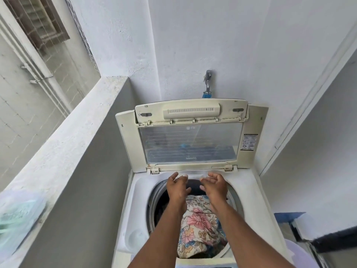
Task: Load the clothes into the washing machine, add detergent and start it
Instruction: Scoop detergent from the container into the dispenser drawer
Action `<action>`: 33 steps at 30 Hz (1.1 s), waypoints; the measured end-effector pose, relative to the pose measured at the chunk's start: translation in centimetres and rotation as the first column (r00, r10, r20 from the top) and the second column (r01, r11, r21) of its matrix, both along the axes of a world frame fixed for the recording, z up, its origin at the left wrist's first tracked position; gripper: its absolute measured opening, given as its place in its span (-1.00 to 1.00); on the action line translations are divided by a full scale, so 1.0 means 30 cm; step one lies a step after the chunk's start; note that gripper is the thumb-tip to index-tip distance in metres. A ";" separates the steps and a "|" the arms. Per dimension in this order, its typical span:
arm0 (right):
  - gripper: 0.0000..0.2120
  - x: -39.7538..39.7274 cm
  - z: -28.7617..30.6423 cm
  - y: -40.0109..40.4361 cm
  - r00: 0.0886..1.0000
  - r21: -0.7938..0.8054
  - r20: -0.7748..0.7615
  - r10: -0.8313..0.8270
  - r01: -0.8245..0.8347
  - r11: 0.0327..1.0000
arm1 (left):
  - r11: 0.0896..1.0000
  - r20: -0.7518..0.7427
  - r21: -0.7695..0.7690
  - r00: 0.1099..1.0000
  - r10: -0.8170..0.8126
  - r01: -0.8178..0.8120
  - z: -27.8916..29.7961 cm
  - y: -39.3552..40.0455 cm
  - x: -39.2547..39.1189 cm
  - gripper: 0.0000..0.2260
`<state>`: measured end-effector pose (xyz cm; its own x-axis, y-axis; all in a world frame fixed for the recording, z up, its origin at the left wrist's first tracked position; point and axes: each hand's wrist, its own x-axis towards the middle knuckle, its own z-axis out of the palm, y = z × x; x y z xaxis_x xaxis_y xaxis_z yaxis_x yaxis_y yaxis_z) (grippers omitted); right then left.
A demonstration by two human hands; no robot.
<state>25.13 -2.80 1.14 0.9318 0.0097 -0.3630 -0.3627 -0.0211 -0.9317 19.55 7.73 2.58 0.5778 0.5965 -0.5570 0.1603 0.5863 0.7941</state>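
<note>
A cream top-loading washing machine (pixel 135 209) stands in front of me with its folding lid (pixel 190 144) raised against the back wall. In its drum lies a floral cloth (pixel 199 227) with pink flowers, over darker clothes. My left hand (pixel 177 187) and my right hand (pixel 215 185) hover side by side over the far rim of the drum, just below the lid's hinge. Both hands have spread fingers and hold nothing. No detergent is in view.
A metal tap (pixel 208 82) with a blue hose fitting sticks out of the wall behind the lid. A white ledge (pixel 73 132) runs along the left, with a pale bag (pixel 17 215) on it. At the right stands a blue-edged object (pixel 289 217) and a lavender tub rim (pixel 295 246).
</note>
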 end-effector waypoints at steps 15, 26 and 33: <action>-0.51 0.073 -0.276 0.151 0.904 0.410 -0.397 -0.160 0.330 0.850 | 0.938 -0.055 -0.269 0.976 0.210 -0.217 -0.290 0.031 0.112 -0.63; -0.76 0.124 -0.342 0.177 0.859 0.475 -0.499 -0.119 0.385 0.791 | 0.902 -0.048 -0.374 0.976 0.213 -0.215 -0.381 0.035 0.207 -0.78; -0.88 0.116 -0.327 0.184 0.861 0.472 -0.503 -0.081 0.352 0.808 | 0.932 -0.087 -0.320 0.985 0.151 -0.171 -0.402 0.043 0.222 -0.91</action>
